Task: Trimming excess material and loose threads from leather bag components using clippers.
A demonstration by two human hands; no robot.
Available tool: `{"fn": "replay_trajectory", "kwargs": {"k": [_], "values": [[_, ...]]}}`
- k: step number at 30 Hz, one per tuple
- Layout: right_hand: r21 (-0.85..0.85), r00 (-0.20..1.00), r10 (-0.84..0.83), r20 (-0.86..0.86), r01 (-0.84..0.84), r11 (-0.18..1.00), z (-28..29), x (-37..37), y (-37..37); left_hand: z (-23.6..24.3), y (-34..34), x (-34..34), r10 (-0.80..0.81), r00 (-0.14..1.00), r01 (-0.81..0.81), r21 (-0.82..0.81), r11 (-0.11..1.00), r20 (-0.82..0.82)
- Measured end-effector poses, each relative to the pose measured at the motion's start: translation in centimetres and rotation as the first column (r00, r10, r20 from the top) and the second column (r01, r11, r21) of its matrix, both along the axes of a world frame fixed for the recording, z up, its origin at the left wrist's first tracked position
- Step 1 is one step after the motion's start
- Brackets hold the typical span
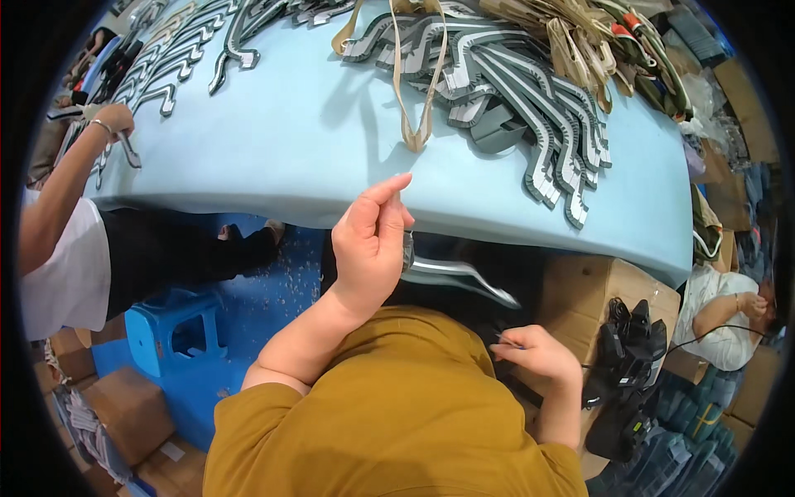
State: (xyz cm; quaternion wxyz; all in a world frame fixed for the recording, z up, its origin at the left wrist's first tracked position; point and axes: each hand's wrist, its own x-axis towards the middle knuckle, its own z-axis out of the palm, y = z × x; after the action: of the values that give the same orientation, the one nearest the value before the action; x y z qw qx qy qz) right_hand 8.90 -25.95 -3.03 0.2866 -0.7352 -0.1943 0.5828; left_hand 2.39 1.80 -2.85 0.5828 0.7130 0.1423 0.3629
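Note:
My left hand [370,240] is raised by the table's near edge, fingers closed together. From behind it a curved grey strip with a white band [464,272] runs to the right, gripped at its left end. My right hand [542,356] is lower, beside a cardboard box, its fingers pinched; a small dark thing at its fingertips is too small to name. Across the right half of the pale blue table [281,149] lies a pile of similar grey and white bent strips [530,108]. A beige strap loop [416,137] hangs or lies in front of them.
More strips [178,58] lie at the far left, where a co-worker's hand [114,120] holds one. A blue stool [170,331] stands on the blue floor. On the right are a cardboard box [571,290], black devices with cables [629,348] and another person's arm [729,315].

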Motion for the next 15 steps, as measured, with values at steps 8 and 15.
{"fn": "replay_trajectory", "kwargs": {"k": [8, 15], "values": [[0.547, 0.833, -0.474, 0.285, 0.265, 0.794, 2.8, -1.5, 8.2, 0.4, -3.7, 0.4, -0.04, 0.998, 0.052, 0.349, 0.936, -0.04], [0.639, 0.856, -0.434, 0.281, 0.17, 0.75, 1.6, -1.8, 10.1, -0.3, -4.1, 0.1, -0.086, 0.995, 0.095, 0.317, 0.944, -0.043]]}}
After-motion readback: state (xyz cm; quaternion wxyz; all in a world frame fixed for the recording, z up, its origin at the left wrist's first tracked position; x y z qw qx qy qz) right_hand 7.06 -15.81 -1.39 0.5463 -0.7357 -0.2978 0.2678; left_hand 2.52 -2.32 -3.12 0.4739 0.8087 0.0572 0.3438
